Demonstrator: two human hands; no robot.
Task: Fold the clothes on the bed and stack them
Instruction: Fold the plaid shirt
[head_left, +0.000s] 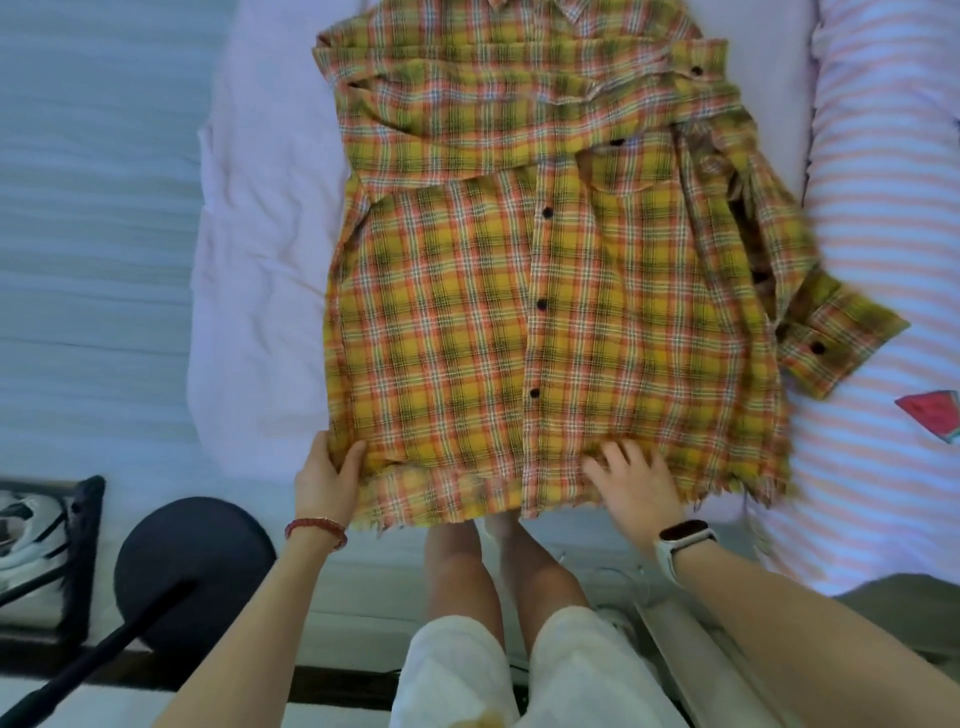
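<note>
Both hands' fingers (353, 454) at shirt (545, 312) hem.

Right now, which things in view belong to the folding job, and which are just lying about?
Part of the job:
plaid shirt
left hand gripping the hem corner
right hand on the hem
bed

Lying about:
striped bedding
round dark stool
shoes on a rack

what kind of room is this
Most likely a bedroom at home: a plaid shirt lies spread on a bed with a pale sheet, a striped blanket lies beside it, and sneakers sit on a low rack on the floor.
</note>
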